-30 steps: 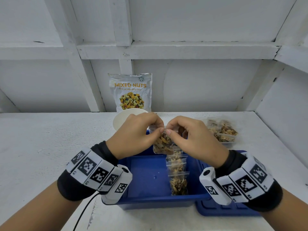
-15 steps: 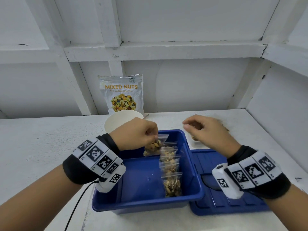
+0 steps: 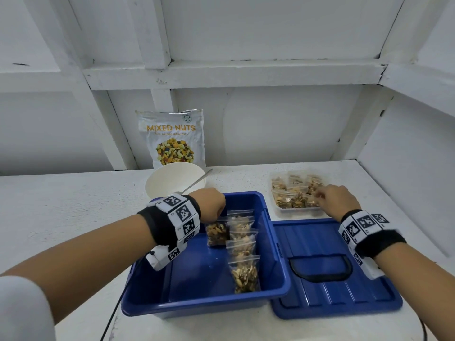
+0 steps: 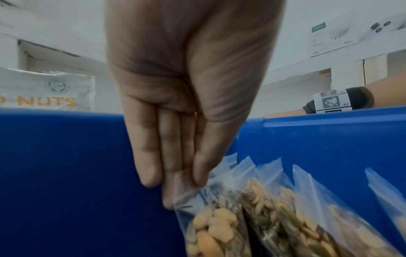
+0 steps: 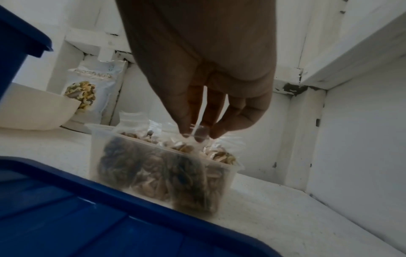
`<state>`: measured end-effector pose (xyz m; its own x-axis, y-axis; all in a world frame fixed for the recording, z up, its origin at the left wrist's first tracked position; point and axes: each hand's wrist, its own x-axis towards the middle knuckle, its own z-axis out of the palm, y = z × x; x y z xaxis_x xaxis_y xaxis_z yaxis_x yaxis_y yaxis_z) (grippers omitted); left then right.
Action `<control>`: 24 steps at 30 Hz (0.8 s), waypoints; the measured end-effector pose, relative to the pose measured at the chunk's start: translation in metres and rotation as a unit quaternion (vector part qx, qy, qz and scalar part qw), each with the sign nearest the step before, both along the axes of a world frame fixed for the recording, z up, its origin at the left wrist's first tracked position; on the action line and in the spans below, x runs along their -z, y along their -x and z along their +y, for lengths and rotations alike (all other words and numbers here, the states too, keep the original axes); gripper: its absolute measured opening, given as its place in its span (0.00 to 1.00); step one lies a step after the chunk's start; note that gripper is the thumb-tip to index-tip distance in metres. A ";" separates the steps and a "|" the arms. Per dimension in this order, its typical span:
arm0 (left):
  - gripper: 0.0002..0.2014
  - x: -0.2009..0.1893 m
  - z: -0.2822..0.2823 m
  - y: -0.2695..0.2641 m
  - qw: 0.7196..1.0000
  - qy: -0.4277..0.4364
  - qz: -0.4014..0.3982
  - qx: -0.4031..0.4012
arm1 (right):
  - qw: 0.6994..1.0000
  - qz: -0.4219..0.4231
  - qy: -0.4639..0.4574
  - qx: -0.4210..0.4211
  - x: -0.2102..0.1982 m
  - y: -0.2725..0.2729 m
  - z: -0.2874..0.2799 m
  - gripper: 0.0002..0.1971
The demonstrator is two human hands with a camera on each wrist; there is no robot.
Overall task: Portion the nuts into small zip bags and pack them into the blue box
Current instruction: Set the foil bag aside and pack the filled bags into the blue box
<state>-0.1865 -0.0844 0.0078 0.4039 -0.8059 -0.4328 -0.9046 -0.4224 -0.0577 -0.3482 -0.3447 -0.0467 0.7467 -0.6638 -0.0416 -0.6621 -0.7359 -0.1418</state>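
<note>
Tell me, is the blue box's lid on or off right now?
Off. The lid lies flat on the table right beside the blue box, whose open top shows nut bags inside.

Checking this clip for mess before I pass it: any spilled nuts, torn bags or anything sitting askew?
Nothing stands out. No loose nuts show on the table or in the blue box. The packed zip bags lie in an overlapping row. The blue lid lies flat beside the box.
</note>
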 end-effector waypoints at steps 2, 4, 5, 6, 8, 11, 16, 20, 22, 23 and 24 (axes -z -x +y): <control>0.10 0.001 -0.001 -0.001 1.000 -0.004 -0.010 -0.013 | 0.999 -0.034 -0.019 -0.006 0.001 0.000 -0.002 0.09; 0.10 0.000 -0.001 -0.002 1.000 -0.006 -0.020 -0.022 | 0.999 -0.045 -0.020 -0.014 0.001 0.000 -0.001 0.08; 0.10 0.000 0.000 -0.003 0.999 -0.005 -0.024 -0.027 | 0.999 -0.047 -0.016 -0.018 0.000 0.000 0.000 0.08; 0.10 0.000 0.000 -0.004 0.999 -0.001 -0.027 -0.031 | 0.998 -0.049 -0.012 -0.022 -0.001 0.000 0.001 0.09; 0.10 0.001 0.001 -0.005 0.999 0.013 -0.026 -0.039 | 0.998 -0.060 0.000 -0.032 -0.005 0.000 0.004 0.10; 0.11 0.003 0.002 -0.005 0.998 0.038 -0.018 -0.046 | 0.995 -0.089 0.024 -0.049 -0.013 0.000 0.008 0.10; 0.10 0.003 0.005 -0.009 0.996 0.072 0.017 -0.059 | 0.985 -0.151 0.017 -0.087 -0.039 -0.002 0.026 0.09; 0.10 0.004 0.006 -0.009 0.995 0.075 0.020 -0.063 | 0.971 -0.198 0.016 -0.134 -0.062 -0.006 0.051 0.08; 0.11 0.004 0.007 -0.009 0.995 0.070 0.025 -0.062 | 0.962 -0.222 0.009 -0.159 -0.074 -0.007 0.064 0.08; 0.11 0.003 0.008 -0.009 0.995 0.068 0.028 -0.062 | 0.957 -0.234 0.005 -0.171 -0.080 -0.008 0.071 0.08; 0.11 0.001 0.009 -0.008 0.995 0.069 0.031 -0.062 | 0.952 -0.247 0.001 -0.183 -0.086 -0.009 0.078 0.08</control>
<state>-0.1781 -0.0758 0.0070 0.4799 -0.8052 -0.3484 -0.8453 -0.5307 0.0621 -0.3392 -0.2670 0.0392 0.8561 -0.3556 0.3751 -0.2147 -0.9047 -0.3679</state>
